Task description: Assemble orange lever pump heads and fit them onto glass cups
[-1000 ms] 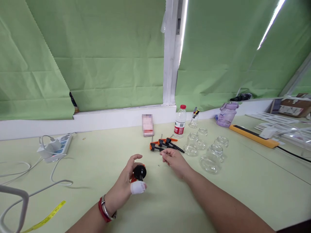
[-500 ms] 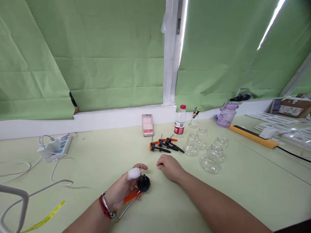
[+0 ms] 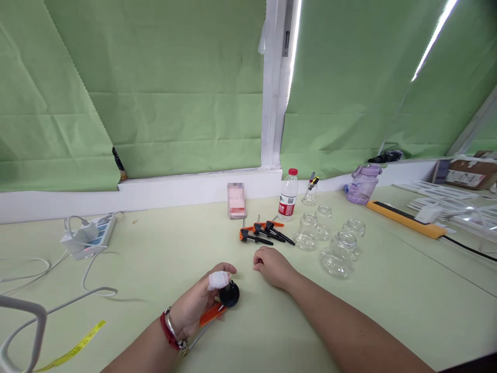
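My left hand [image 3: 198,303], with a white bandage on one finger and a red band at the wrist, is closed around an orange-and-black clamp tool [image 3: 221,304]; its black knob points right and its metal rod runs back under my wrist. My right hand [image 3: 272,267] rests on the pale green table [image 3: 163,259] just right of it, fingers curled in, and whether they hold anything is hidden. Behind my right hand lie three similar orange-and-black clamps [image 3: 264,232].
Several upturned clear glass jars [image 3: 334,243] stand to the right, with a water bottle [image 3: 288,195] and a purple jug [image 3: 361,182] behind. A power strip with cables [image 3: 87,235] lies at the left, a yellow tape [image 3: 73,349] at front left, an orange strip [image 3: 406,217] far right.
My left hand turned over and lowered the clamp toward the table. My right hand drew back from the clamps and curled its fingers in, coming to rest on the table.
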`<act>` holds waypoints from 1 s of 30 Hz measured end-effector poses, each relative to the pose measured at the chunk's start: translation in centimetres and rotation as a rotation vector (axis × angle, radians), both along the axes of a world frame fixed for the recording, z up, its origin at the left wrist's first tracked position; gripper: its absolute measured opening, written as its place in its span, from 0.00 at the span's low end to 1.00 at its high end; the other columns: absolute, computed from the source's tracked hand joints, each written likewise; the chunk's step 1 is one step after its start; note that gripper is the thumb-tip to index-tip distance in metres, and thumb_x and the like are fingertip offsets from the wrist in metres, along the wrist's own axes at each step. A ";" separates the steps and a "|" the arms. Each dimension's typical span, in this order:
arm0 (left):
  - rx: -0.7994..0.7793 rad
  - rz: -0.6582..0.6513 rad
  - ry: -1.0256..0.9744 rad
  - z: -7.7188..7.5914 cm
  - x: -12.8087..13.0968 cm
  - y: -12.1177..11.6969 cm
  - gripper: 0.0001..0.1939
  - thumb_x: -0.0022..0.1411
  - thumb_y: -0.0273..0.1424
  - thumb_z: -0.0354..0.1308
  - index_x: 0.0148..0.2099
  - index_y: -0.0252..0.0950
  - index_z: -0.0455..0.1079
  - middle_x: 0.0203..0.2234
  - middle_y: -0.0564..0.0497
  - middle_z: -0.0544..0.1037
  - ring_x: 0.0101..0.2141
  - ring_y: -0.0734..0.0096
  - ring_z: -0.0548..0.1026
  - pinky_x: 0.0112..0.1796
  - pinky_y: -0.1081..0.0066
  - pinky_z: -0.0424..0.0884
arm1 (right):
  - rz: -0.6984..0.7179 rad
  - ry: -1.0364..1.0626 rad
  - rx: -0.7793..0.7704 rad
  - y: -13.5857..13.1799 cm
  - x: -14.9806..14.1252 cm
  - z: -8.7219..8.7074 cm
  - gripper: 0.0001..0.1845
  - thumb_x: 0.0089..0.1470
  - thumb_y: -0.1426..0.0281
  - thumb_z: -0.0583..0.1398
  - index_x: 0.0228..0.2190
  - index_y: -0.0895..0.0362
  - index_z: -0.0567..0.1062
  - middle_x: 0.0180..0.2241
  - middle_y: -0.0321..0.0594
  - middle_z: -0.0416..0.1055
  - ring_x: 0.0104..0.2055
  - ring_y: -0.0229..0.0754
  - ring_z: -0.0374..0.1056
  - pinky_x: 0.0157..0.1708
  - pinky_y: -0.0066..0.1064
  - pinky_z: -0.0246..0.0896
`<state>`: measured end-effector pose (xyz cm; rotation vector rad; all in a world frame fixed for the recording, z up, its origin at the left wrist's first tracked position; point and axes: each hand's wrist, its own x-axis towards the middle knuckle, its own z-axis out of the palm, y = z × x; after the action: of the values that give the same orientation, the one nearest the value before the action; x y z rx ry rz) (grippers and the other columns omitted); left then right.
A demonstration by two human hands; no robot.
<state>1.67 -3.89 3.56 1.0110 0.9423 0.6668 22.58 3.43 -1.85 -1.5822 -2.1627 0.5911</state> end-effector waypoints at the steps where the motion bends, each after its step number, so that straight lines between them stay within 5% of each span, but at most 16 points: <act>1: 0.003 0.003 0.006 0.0 0.0 0.0 0.21 0.52 0.43 0.55 0.47 0.41 0.61 0.24 0.55 0.66 0.23 0.73 0.67 0.22 0.75 0.60 | 0.003 -0.006 0.003 0.0 0.0 -0.1 0.02 0.49 0.75 0.60 0.25 0.58 0.74 0.33 0.40 0.71 0.35 0.38 0.63 0.31 0.27 0.50; 23: 0.015 0.009 0.057 -0.6 -0.3 0.5 0.21 0.54 0.45 0.51 0.46 0.40 0.61 0.27 0.52 0.66 0.26 0.69 0.67 0.23 0.72 0.61 | 0.039 0.050 0.028 -0.8 -0.1 0.3 0.05 0.51 0.75 0.56 0.25 0.58 0.70 0.30 0.39 0.70 0.31 0.37 0.62 0.28 0.27 0.50; 26: 0.007 0.014 0.048 -0.6 -0.3 0.5 0.21 0.54 0.45 0.51 0.46 0.40 0.61 0.27 0.52 0.66 0.26 0.69 0.67 0.22 0.73 0.61 | 0.058 0.203 -0.045 -1.2 -0.7 0.3 0.05 0.53 0.73 0.54 0.30 0.58 0.70 0.27 0.36 0.69 0.26 0.34 0.62 0.26 0.25 0.54; 30: 0.008 0.017 0.048 -0.6 -0.3 0.6 0.21 0.53 0.44 0.52 0.47 0.40 0.60 0.26 0.54 0.64 0.24 0.71 0.66 0.21 0.73 0.60 | 0.108 0.744 -0.343 -1.9 -1.8 0.3 0.07 0.49 0.71 0.58 0.32 0.60 0.72 0.21 0.34 0.67 0.22 0.34 0.64 0.26 0.28 0.61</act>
<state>1.40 -3.28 3.00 1.0307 0.9918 0.6636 20.79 1.51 -1.57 -1.1210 -1.6296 1.3867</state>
